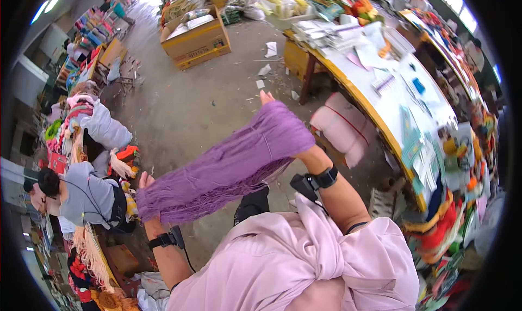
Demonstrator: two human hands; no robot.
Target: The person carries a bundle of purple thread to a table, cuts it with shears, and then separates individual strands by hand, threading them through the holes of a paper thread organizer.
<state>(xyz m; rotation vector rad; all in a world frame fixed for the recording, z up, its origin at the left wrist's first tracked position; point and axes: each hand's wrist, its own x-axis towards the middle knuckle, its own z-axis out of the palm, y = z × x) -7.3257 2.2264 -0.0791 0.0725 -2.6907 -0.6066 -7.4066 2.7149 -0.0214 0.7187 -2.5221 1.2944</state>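
Note:
A skein of purple yarn (217, 175) is stretched taut between my two hands, in front of my body. Its left end wraps over my left hand (145, 180), whose fingertips poke out past the yarn's far edge. The right end, held higher and farther out, covers most of my right hand (266, 97); only some fingers show beyond it. Both hands hold the skein spread wide, and the yarn hides palms and thumbs. Loose strands hang along its near edge. A black band with a small device sits on each wrist.
To the right stands a long table (375, 112) with papers, and a pink bundle (343, 123) lies beside it. A cardboard box (196, 44) is ahead on the grey floor (217, 96), near paper scraps. At left a person (89, 194) in grey is beside heaped yarn.

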